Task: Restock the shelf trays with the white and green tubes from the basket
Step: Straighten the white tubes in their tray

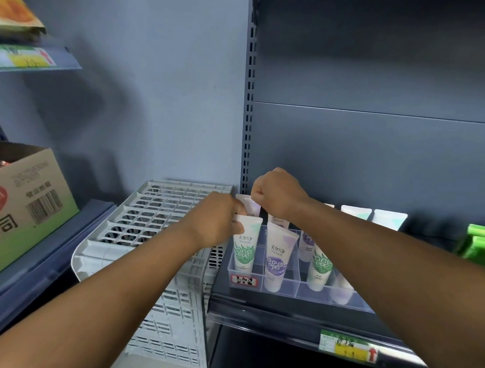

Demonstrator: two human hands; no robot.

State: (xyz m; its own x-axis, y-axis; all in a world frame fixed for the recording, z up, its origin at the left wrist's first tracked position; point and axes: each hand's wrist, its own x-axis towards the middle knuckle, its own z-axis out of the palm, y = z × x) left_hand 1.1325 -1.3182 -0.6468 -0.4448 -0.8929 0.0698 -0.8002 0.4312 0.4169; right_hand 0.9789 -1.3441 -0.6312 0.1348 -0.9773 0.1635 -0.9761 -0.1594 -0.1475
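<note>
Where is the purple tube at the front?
The purple tube stands in the clear tray on the dark shelf, low and right of centre, between two green tubes.

I am looking at a shop aisle: grey metal shelving with a slotted upright point(249, 106) and a price label point(348, 348) clipped to the shelf edge. Clear trays point(295, 286) hold rows of branded tubes point(244, 246), and a printed carton point(23, 207) with a barcode sits on the neighbouring shelf.
</note>
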